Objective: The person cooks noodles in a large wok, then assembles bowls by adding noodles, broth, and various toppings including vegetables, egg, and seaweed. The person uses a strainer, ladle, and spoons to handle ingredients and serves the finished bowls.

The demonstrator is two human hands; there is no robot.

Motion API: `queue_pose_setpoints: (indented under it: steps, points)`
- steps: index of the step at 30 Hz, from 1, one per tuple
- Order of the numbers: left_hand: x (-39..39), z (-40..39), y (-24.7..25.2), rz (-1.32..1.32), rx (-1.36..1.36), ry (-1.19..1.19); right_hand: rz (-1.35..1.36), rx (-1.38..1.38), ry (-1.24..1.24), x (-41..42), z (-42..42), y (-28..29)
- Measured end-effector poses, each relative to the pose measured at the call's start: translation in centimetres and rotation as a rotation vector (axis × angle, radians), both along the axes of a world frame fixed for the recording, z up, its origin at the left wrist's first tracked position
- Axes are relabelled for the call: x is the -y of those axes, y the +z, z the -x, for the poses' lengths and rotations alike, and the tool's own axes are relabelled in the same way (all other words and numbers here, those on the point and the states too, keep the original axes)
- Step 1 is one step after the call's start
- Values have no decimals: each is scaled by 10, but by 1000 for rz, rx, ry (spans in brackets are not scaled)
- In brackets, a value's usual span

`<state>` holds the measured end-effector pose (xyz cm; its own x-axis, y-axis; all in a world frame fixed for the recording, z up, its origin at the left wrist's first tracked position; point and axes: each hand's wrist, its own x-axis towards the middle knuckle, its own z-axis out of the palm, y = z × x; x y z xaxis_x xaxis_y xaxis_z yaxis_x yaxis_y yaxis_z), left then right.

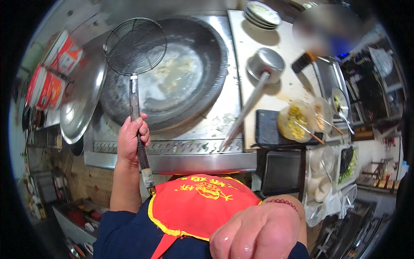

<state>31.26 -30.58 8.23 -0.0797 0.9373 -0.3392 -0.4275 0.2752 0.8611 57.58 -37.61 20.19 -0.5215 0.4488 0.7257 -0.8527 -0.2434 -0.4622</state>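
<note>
My left hand (pixel 133 136) grips the long dark handle of a round wire-mesh strainer (pixel 136 48). The strainer's mesh is above the left part of a large dark wok (pixel 217 61). Cloudy, pale liquid (pixel 178 85) with bits in it lies in the wok's bottom. Close to the camera is my right hand (pixel 258 231), raised in front of the red apron (pixel 194 204). Its fingers are curled, and its palm is hidden. A long-handled metal dipper (pixel 271 61) rests right of the wok, its handle slanting across to the stove's front ledge.
A large metal lid (pixel 81 106) leans left of the wok, beside red-and-white tubs (pixel 48 87). Stacked plates (pixel 262 14) stand at the counter's back. A dark bottle (pixel 302 63) and tubs of chopped yellow food (pixel 296 121) and tan food (pixel 320 113), with spoons, are at right.
</note>
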Motion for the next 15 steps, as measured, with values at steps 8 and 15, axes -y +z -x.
queue_pose_setpoints:
  steps: [8, 15]
  points:
    - [16, 96, 20, -51, 249, -59, 226, 1740, -1193, -66, -1, -142]
    - [7, 95, -22, 255, 125, -115, 537, 2188, -1504, -80, -1, -243]
